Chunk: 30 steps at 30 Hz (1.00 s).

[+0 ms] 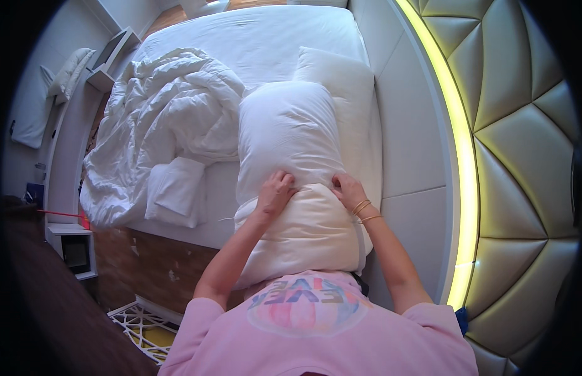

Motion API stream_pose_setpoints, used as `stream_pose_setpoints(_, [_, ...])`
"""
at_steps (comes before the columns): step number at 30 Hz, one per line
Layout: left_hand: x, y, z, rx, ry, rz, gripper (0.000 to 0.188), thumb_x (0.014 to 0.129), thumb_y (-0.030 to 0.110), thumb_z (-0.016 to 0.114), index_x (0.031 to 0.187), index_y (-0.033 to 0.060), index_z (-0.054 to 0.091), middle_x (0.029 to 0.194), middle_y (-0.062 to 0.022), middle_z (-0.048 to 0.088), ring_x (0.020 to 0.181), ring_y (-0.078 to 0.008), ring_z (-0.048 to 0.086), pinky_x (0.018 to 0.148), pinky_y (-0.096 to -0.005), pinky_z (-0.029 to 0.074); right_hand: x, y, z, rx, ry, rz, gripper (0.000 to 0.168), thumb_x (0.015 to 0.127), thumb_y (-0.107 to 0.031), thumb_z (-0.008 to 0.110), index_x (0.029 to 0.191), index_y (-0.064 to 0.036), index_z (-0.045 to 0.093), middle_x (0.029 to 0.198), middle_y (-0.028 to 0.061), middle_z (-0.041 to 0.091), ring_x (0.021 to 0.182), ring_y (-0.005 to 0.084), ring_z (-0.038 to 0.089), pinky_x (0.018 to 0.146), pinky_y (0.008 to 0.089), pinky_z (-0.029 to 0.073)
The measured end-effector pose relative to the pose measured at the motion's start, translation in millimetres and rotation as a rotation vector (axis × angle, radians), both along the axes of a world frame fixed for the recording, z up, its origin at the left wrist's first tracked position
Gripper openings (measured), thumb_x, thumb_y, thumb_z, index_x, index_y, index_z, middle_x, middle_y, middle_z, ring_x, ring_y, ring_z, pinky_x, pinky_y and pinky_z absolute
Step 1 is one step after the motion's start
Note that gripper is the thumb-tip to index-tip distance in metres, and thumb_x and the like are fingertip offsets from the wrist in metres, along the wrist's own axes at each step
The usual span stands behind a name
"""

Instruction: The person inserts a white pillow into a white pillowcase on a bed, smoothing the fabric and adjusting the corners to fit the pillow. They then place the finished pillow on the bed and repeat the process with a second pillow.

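Note:
In front of my body lies a cream pillow [310,230], its near end against my pink shirt. A white pillowcase [288,131] covers its far part, and the case's open edge crosses the pillow between my hands. My left hand [276,192] grips that edge on the left, fingers curled into the cloth. On the right, my right hand [349,190] pinches the same edge, with bangles on the wrist. How far the pillow reaches inside the case is hidden.
The bed [253,35] also carries a rumpled white duvet [164,108], folded white linen [176,192] and another pillow [352,89]. A headboard [413,141] with a lit strip [460,164] borders the right. At left stand a white cabinet [70,230] and a lattice-sided piece [140,329].

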<state>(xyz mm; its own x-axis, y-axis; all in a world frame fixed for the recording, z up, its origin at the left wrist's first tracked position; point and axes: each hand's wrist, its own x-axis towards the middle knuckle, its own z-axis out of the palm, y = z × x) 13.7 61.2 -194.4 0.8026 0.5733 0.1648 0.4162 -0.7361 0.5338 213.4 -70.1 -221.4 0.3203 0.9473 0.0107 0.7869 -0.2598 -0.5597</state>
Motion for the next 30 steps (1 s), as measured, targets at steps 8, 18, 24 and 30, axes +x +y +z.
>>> stream_pose_setpoints(8, [0, 0, -21, -0.115, 0.05, -0.048, 0.018, 0.071, 0.017, 0.063, 0.084, 0.0075, 0.055, 0.086, -0.0074, 0.054, 0.086, -0.0253, 0.052, 0.074, -0.0347, 0.044, -18, -6, -15, -0.061, -0.051, 0.069, 0.025, 0.074, -0.029, 0.062, 0.086, -0.01, 0.05, 0.075, 0.0091, 0.061, 0.073, 0.0276, 0.058, 0.064, 0.0374, 0.042])
stream_pose_setpoints(18, [-3, -19, -30, 0.135, 0.195, -0.112, 0.022, 0.071, 0.016, 0.061, 0.09, 0.0073, 0.054, 0.088, -0.0073, 0.053, 0.087, -0.0249, 0.052, 0.074, -0.0356, 0.045, -37, -9, -8, -0.05, -0.053, 0.002, 0.025, 0.074, -0.025, 0.063, 0.086, -0.008, 0.048, 0.068, 0.0107, 0.059, 0.064, 0.0288, 0.059, 0.059, 0.0398, 0.043])
stream_pose_setpoints(24, [-1, -15, -24, -0.172, -0.043, -0.031, 0.012, 0.077, 0.013, 0.056, 0.086, 0.0052, 0.055, 0.076, -0.0113, 0.057, 0.077, -0.0262, 0.056, 0.068, -0.0351, 0.045, -41, -14, -7, 0.016, -0.082, -0.012, 0.028, 0.073, -0.025, 0.063, 0.09, -0.009, 0.046, 0.072, 0.0099, 0.059, 0.067, 0.0287, 0.058, 0.061, 0.0395, 0.043])
stream_pose_setpoints(30, [9, -14, 32, -0.541, -0.021, -0.011, 0.008, 0.081, 0.011, 0.052, 0.085, 0.0039, 0.052, 0.071, -0.0129, 0.057, 0.071, -0.0292, 0.056, 0.064, -0.0364, 0.044, -52, -6, -3, 0.124, -0.1, -0.117, 0.03, 0.07, -0.022, 0.066, 0.088, -0.008, 0.046, 0.074, 0.0088, 0.057, 0.069, 0.027, 0.057, 0.061, 0.0384, 0.042])
